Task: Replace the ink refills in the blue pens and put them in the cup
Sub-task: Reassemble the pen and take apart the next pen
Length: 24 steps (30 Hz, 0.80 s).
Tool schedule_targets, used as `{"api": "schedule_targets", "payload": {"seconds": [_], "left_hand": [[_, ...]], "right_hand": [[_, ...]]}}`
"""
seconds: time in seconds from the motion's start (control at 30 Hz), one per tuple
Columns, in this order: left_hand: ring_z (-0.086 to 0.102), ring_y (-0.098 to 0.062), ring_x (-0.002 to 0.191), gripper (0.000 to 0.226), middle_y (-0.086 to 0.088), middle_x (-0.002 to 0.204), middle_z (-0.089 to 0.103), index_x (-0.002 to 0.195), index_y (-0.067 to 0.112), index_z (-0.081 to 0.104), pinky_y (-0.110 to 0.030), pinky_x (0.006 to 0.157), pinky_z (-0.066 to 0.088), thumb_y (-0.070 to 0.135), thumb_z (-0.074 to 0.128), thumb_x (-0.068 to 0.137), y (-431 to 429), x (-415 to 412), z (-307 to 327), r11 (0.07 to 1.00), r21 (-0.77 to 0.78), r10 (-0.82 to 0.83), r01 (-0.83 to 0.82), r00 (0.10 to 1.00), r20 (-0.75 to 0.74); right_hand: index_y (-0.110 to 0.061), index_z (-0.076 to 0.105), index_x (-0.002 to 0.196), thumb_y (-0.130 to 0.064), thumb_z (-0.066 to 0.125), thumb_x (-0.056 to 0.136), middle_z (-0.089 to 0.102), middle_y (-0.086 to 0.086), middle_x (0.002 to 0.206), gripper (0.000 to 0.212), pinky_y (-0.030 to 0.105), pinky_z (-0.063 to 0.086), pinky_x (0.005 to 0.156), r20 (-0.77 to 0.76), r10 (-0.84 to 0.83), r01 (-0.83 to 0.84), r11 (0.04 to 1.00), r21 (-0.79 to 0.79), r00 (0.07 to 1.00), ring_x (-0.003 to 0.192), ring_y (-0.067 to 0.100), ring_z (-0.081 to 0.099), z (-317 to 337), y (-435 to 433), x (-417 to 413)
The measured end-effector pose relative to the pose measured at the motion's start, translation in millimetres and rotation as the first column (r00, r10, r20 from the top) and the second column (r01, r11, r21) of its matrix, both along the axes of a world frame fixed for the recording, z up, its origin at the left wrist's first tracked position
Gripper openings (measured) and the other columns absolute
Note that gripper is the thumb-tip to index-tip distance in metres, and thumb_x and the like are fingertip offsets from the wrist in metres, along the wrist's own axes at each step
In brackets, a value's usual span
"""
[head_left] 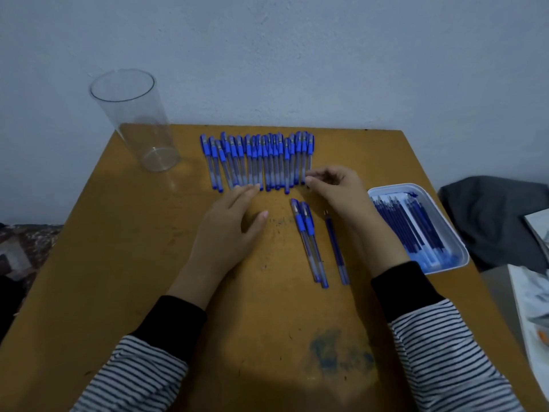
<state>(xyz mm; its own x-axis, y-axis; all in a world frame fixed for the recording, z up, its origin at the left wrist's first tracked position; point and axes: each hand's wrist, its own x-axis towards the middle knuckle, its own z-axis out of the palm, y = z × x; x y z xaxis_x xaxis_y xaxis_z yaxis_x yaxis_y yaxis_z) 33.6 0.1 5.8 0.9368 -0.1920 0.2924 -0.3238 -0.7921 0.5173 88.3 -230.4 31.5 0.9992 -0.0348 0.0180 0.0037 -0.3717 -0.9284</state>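
A row of several blue capped pens [258, 159] lies side by side at the far middle of the wooden table [118, 263]. My left hand [228, 227] lies flat with straight fingers, its fingertips touching the near ends of the row. My right hand [335, 188] has its fingers curled at the row's right end, pinching the tip of the rightmost pen. Two more blue pens [309, 242] and two loose refills [337, 251] lie nearer me, between my arms. A tall clear plastic cup [136, 120] stands with nothing in it at the far left corner.
A white tray [454, 242] holding several blue refills sits at the right edge of the table. Dark cloth [490, 221] and papers [531, 307] lie beyond the right edge. A blue ink stain [335, 352] marks the near tabletop. The wall stands right behind the table.
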Motion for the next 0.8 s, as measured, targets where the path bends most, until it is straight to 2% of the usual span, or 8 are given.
{"api": "schedule_targets", "payload": {"seconds": [0.1, 0.2, 0.27, 0.37, 0.47, 0.57, 0.7, 0.8], "left_hand": [[0.035, -0.020, 0.147, 0.057, -0.003, 0.154, 0.046, 0.150, 0.016, 0.047, -0.029, 0.113, 0.028, 0.042, 0.057, 0.100, 0, 19, 2, 0.999, 0.033, 0.005, -0.006, 1.000, 0.011], [0.027, -0.028, 0.151, 0.063, -0.007, 0.159, 0.039, 0.152, 0.015, 0.045, -0.043, 0.122, 0.021, 0.052, 0.048, 0.100, -1, 36, 2, 0.995, 0.101, 0.005, -0.004, 1.000, -0.012], [0.019, -0.028, 0.154, 0.071, -0.005, 0.163, 0.031, 0.155, 0.017, 0.038, -0.041, 0.122, 0.010, 0.058, 0.037, 0.097, -3, 42, 0, 0.986, 0.168, 0.006, 0.002, 0.999, -0.043], [0.008, -0.025, 0.156, 0.083, -0.001, 0.168, 0.018, 0.159, 0.020, 0.027, -0.037, 0.121, -0.002, 0.069, 0.027, 0.092, -4, 45, -5, 0.973, 0.230, 0.016, 0.003, 0.997, -0.081], [0.004, -0.024, 0.156, 0.095, 0.003, 0.168, 0.013, 0.161, 0.022, 0.022, -0.038, 0.122, -0.005, 0.077, 0.017, 0.084, -3, 47, -7, 0.965, 0.262, 0.025, 0.008, 0.992, -0.121], [0.001, -0.021, 0.157, 0.091, 0.006, 0.169, 0.010, 0.162, 0.024, 0.017, -0.038, 0.124, -0.006, 0.075, 0.023, 0.086, -4, 47, -6, 0.961, 0.277, 0.034, 0.008, 0.989, -0.147], [0.000, -0.020, 0.156, 0.085, 0.006, 0.169, 0.009, 0.162, 0.024, 0.016, -0.037, 0.124, -0.005, 0.073, 0.032, 0.093, -4, 46, -6, 0.965, 0.261, 0.032, 0.007, 0.989, -0.144], [0.000, -0.019, 0.156, 0.082, 0.006, 0.169, 0.009, 0.162, 0.024, 0.016, -0.036, 0.123, -0.006, 0.068, 0.040, 0.097, -4, 46, -7, 0.965, 0.263, 0.033, 0.004, 0.990, -0.135]], "right_hand": [[-0.015, 0.070, 0.108, -0.018, 0.069, 0.092, 0.065, -0.003, 0.094, 0.017, 0.023, 0.049, 0.080, -0.016, -0.149, 0.149, 0.989, 0.006, 0.989, 0.088, 0.007, 0.059, -3, -2, 15], [-0.013, 0.070, 0.118, -0.017, 0.070, 0.092, 0.067, -0.005, 0.098, 0.026, 0.026, 0.050, 0.087, -0.028, -0.173, 0.172, 0.985, -0.029, 0.984, 0.094, 0.009, 0.061, -5, -1, 30], [-0.013, 0.069, 0.121, -0.017, 0.070, 0.091, 0.067, -0.003, 0.103, 0.030, 0.026, 0.049, 0.089, -0.048, -0.172, 0.169, 0.984, -0.056, 0.984, 0.099, 0.010, 0.061, -5, 1, 38], [-0.013, 0.070, 0.122, -0.016, 0.073, 0.089, 0.069, 0.000, 0.108, 0.033, 0.015, 0.047, 0.079, -0.075, -0.145, 0.140, 0.988, -0.068, 0.987, 0.096, 0.008, 0.060, -3, 4, 42], [-0.015, 0.071, 0.120, -0.013, 0.072, 0.089, 0.069, 0.000, 0.110, 0.030, 0.004, 0.042, 0.066, -0.099, -0.118, 0.108, 0.989, -0.097, 0.988, 0.088, 0.001, 0.058, -1, 2, 41], [-0.016, 0.071, 0.120, -0.012, 0.069, 0.091, 0.069, 0.003, 0.114, 0.029, 0.005, 0.041, 0.063, -0.128, -0.112, 0.098, 0.989, -0.109, 0.985, 0.089, 0.004, 0.058, 1, -2, 39], [-0.016, 0.069, 0.123, -0.017, 0.072, 0.090, 0.069, 0.002, 0.108, 0.033, 0.001, 0.038, 0.053, -0.127, -0.127, 0.104, 0.980, -0.171, 0.984, 0.082, 0.001, 0.057, 3, -1, 36], [-0.014, 0.068, 0.125, -0.016, 0.071, 0.090, 0.067, 0.002, 0.114, 0.034, 0.005, 0.039, 0.063, -0.104, -0.159, 0.130, 0.961, -0.245, 0.982, 0.095, 0.007, 0.056, 5, 1, 34]]}}
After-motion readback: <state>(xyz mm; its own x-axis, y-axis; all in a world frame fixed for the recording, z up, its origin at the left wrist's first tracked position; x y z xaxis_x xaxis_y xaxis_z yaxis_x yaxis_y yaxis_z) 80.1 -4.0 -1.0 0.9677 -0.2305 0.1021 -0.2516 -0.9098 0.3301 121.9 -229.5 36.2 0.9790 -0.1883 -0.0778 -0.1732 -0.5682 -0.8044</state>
